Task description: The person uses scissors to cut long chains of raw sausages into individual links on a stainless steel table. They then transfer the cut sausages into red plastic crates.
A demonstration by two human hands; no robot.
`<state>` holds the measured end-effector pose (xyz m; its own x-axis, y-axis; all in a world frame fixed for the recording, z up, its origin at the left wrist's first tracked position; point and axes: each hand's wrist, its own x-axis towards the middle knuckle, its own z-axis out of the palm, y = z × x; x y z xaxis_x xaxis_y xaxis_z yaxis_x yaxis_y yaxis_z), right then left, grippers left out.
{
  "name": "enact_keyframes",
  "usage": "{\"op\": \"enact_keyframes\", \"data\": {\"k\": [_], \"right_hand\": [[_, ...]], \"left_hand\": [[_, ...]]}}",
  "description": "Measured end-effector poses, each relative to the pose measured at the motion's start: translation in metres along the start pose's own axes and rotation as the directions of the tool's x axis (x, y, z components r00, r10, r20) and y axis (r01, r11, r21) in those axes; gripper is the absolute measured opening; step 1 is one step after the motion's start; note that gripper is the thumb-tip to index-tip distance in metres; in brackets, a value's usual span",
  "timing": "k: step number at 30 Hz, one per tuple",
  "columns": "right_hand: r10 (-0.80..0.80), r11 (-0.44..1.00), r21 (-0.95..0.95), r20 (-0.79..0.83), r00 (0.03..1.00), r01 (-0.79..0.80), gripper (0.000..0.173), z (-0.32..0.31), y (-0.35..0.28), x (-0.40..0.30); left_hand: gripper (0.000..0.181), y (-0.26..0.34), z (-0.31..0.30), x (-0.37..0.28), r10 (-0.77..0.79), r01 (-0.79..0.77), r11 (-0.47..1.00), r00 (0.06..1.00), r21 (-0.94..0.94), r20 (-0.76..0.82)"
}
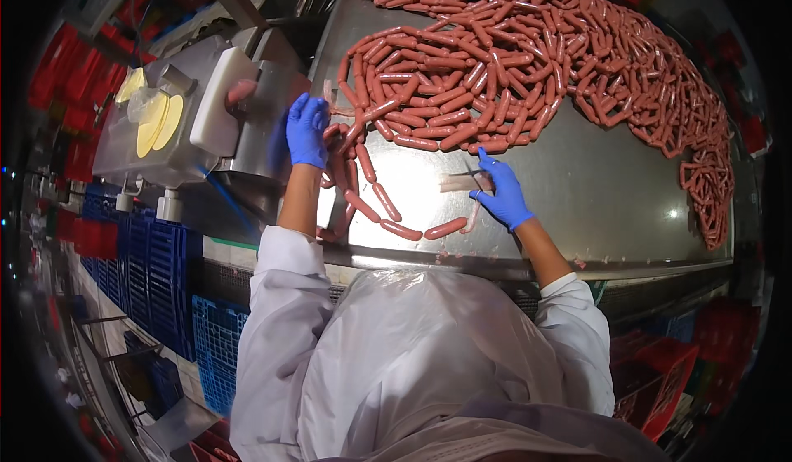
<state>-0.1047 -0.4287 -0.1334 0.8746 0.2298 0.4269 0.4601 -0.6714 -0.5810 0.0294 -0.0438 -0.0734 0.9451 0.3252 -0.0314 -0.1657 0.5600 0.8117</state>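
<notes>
A big heap of linked sausages covers much of the stainless steel table. My left hand, in a blue glove, is raised at the table's left edge beside the machine, its fingers curled; whether it grips a link is hidden. Sausages hang and lie just right of it. My right hand, also gloved in blue, is at the heap's near edge, with a strip of pale casing and a dark thin blade-like tool at its fingers. A chain of sausages curves along the near side, its casing end close to my right thumb.
At the left stands a steel machine with a white plastic block and yellow oval pieces on its housing. Blue plastic crates are stacked below it. A red crate sits at the lower right. Meat scraps lie near the table's front edge.
</notes>
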Motion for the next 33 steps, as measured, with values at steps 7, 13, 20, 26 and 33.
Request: {"op": "enact_keyframes", "data": {"k": [7,13,20,26,33], "right_hand": [[0.094,0.995,0.005,0.065,0.993,-0.095,0.038,0.012,0.015,-0.022],[0.832,0.506,0.733,-0.276,0.480,-0.455,0.027,-0.046,0.001,0.000],[0.795,0.559,0.826,-0.509,0.331,-0.073,0.051,-0.186,0.051,-0.159],[0.470,0.365,0.736,-0.674,-0.570,-0.571,0.034,-0.223,0.058,-0.367],[0.665,-0.164,0.734,-0.411,-0.624,-0.659,0.041,-0.119,0.126,-0.396]], "left_hand": [[0.036,0.002,-0.005,-0.066,0.263,-0.673,-0.076,0.698,0.735,0.666],[0.034,-0.010,0.069,-0.139,-0.804,-0.794,-0.033,0.382,0.607,0.456],[0.026,-0.061,0.025,-0.156,-0.527,-0.552,0.370,0.538,0.747,0.658],[0.023,0.028,-0.017,-0.043,-0.291,0.321,0.944,0.921,-0.080,0.260],[0.010,0.085,-0.047,0.017,0.164,0.282,0.806,0.738,-0.520,0.655]]}}
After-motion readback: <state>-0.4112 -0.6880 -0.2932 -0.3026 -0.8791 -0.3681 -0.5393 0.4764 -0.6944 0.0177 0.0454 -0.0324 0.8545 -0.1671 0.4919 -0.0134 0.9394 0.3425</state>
